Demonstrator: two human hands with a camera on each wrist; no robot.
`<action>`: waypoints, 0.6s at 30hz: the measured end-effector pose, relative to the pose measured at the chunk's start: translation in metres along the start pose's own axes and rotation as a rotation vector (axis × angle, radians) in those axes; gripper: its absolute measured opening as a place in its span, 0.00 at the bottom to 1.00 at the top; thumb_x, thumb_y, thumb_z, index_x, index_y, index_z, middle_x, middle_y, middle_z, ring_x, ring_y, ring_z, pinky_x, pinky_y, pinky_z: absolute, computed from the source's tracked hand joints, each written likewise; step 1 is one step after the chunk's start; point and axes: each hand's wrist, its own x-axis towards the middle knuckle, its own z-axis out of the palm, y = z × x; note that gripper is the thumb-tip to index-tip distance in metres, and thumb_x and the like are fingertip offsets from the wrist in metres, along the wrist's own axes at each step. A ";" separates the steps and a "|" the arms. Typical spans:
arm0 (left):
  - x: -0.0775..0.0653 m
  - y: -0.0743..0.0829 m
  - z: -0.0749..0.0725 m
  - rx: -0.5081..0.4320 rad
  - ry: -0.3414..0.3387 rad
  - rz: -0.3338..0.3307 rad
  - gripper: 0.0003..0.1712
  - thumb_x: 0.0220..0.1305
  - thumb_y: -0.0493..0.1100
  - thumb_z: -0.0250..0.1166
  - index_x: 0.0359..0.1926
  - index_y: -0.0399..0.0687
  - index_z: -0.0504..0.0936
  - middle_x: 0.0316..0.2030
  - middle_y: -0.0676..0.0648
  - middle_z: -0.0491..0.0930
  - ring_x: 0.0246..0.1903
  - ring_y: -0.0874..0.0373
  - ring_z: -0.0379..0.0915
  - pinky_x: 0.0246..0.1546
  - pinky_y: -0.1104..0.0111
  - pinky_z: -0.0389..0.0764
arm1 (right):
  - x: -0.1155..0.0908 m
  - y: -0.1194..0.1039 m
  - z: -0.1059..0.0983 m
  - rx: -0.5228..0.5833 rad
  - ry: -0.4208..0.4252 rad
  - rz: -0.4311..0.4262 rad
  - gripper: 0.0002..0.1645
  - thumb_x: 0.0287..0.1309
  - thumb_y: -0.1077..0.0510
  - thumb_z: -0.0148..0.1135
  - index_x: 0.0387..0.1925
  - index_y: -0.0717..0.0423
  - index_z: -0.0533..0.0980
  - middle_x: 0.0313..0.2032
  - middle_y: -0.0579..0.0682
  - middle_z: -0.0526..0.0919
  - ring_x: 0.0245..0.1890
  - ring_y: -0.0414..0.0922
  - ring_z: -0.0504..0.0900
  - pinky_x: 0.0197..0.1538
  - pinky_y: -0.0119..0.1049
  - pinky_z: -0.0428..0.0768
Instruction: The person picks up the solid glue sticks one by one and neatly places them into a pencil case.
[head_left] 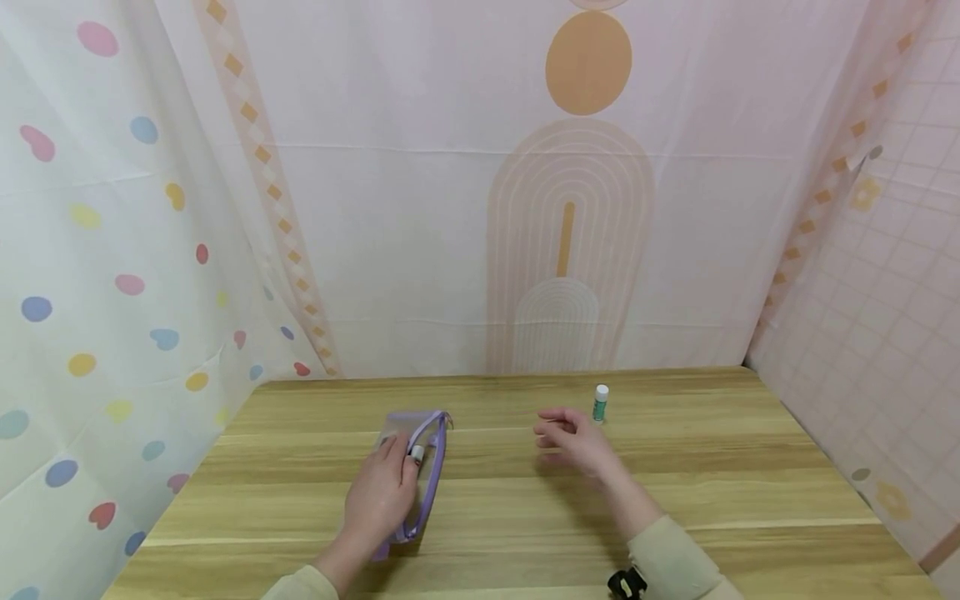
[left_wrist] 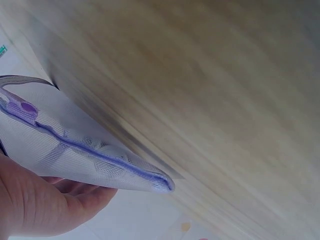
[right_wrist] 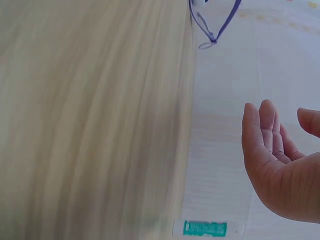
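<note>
My left hand (head_left: 381, 497) grips a see-through mesh zip pouch (head_left: 430, 487) with purple trim on the left half of the table. The pouch's zip side gapes toward the right. At its opening, beside my left fingers, shows a white-capped stick (head_left: 417, 454), mostly hidden. In the left wrist view the thumb and fingers hold the side of the mesh pouch (left_wrist: 75, 145). My right hand (head_left: 577, 442) hovers over the table with loosely bent fingers and nothing in it. Just beyond it stands a glue stick (head_left: 600, 403) with a white cap and green label, upright and untouched.
The wood-grain table (head_left: 510, 533) ends at a hanging patterned cloth (head_left: 420, 250) at the back. Further cloths hang at the left (head_left: 112, 333) and right (head_left: 862, 350). A black strapped device (head_left: 627, 582) sits by the right sleeve.
</note>
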 end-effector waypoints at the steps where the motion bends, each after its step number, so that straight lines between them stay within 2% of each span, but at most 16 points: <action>1: 0.000 0.000 0.000 0.000 -0.001 0.000 0.26 0.73 0.41 0.48 0.67 0.32 0.69 0.63 0.27 0.69 0.60 0.29 0.67 0.60 0.41 0.69 | -0.001 -0.001 -0.002 -0.001 0.004 -0.002 0.22 0.70 0.62 0.55 0.59 0.74 0.68 0.49 0.67 0.80 0.44 0.50 0.84 0.48 0.48 0.84; 10: 0.000 0.001 0.000 -0.002 0.005 0.002 0.26 0.73 0.41 0.48 0.67 0.32 0.70 0.63 0.27 0.69 0.60 0.29 0.67 0.61 0.41 0.68 | -0.008 -0.007 -0.022 -0.052 0.049 -0.019 0.23 0.71 0.62 0.55 0.61 0.73 0.68 0.51 0.67 0.80 0.46 0.52 0.83 0.53 0.53 0.81; 18: 0.000 0.001 0.000 -0.001 0.008 0.003 0.26 0.73 0.41 0.49 0.67 0.32 0.70 0.63 0.28 0.70 0.60 0.30 0.68 0.60 0.41 0.69 | -0.012 -0.015 -0.039 -0.102 0.053 -0.037 0.24 0.71 0.61 0.55 0.62 0.73 0.67 0.52 0.67 0.78 0.47 0.51 0.82 0.51 0.48 0.83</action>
